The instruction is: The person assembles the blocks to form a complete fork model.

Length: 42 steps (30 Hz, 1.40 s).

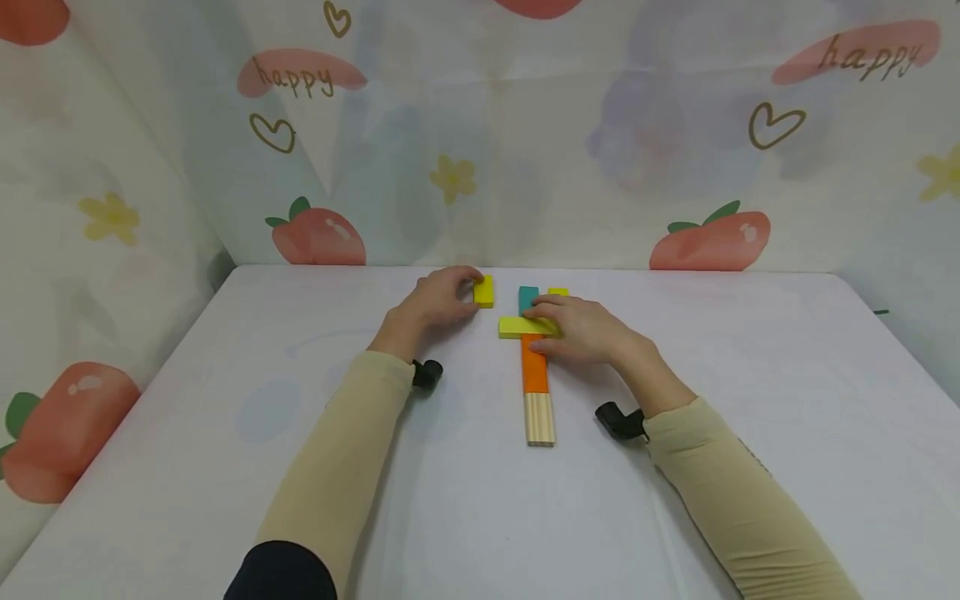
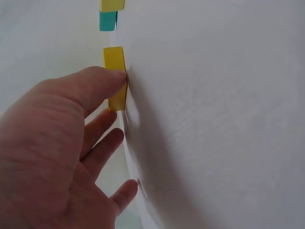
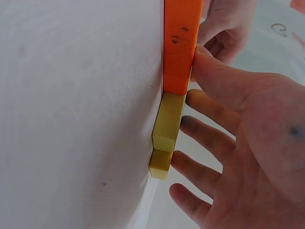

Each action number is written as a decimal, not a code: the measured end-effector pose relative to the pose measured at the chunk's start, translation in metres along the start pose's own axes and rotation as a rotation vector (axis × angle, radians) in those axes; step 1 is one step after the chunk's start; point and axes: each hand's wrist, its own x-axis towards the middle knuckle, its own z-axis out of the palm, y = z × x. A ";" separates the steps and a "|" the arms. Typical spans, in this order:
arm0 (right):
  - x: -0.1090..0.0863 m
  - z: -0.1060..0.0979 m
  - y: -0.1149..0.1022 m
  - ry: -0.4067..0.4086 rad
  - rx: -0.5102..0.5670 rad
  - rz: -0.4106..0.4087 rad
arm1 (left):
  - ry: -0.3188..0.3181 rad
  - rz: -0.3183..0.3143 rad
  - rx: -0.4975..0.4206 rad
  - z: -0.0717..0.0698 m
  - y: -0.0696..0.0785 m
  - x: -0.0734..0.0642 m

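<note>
My left hand (image 1: 442,296) pinches a small yellow wooden block (image 1: 483,291) between thumb and forefinger; in the left wrist view its other fingers spread apart. To the right, several blocks form a cross on the white cloth. A lime-yellow block (image 1: 516,327) lies crosswise, with a teal block (image 1: 528,297) behind it. In front of it an orange block (image 1: 534,372) leads to a plain wood block (image 1: 539,419). My right hand (image 1: 583,330) reaches over the crosspiece, its thumb on the orange block and extended fingers along the lime-yellow one. Another yellow block (image 1: 558,292) shows partly behind that hand.
A white cloth (image 1: 450,500) covers the table, and its far edge (image 1: 420,267) runs just behind the blocks. Printed curtains (image 1: 525,167) hang at the back and left. Black wrist cameras (image 1: 427,375) sit at both cuffs, close above the cloth.
</note>
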 end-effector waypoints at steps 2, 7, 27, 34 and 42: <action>0.001 0.000 0.000 0.003 0.002 -0.005 | 0.000 0.003 0.002 -0.001 0.000 0.000; 0.002 0.000 -0.001 0.002 0.009 -0.011 | 0.003 -0.002 -0.005 -0.001 0.000 0.000; -0.001 -0.001 0.000 0.002 0.018 0.002 | -0.012 0.061 -0.035 0.003 0.003 0.002; -0.002 -0.002 0.000 0.004 0.038 0.019 | -0.018 0.089 -0.030 0.003 0.006 0.001; -0.001 -0.001 0.000 0.004 0.041 0.010 | -0.035 0.088 -0.049 0.005 0.006 -0.002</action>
